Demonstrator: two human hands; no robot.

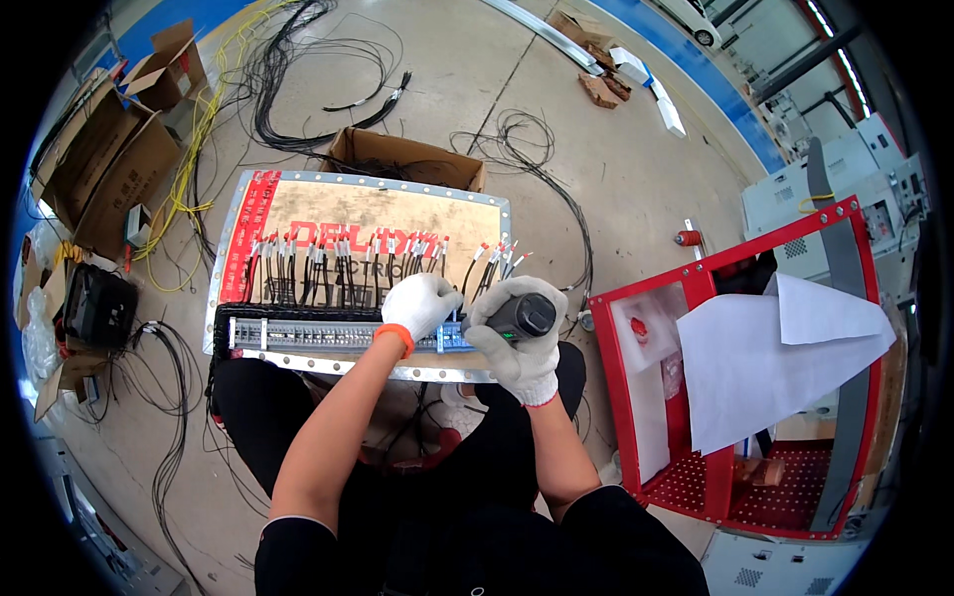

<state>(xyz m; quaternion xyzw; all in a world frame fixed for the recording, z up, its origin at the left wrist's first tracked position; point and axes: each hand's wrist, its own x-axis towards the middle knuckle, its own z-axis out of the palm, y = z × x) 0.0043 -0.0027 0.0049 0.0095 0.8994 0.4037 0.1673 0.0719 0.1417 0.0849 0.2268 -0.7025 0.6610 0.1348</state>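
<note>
My right hand [515, 343], in a white knit glove, wraps round a black cordless screwdriver [527, 317]; its tip is hidden below the hand. Next to it my left hand [421, 304], also gloved and with an orange band at the wrist, is closed with its fingertips pinched; what they hold is hidden. Both hands are over the right part of a long terminal block strip [308, 335], grey with a blue section [449, 337] at its right end. Behind the strip, a row of black wires [343, 266] with white sleeves and red tips stands up from a black bundle.
The strip lies on a cardboard-topped board [378, 204] with a metal edge, by my knees. A red-framed cart [715, 497] with white sheets [765, 358] stands at right. An open box [407, 162] is beyond the board. Cable coils [273, 89] and cartons [129, 169] lie at left.
</note>
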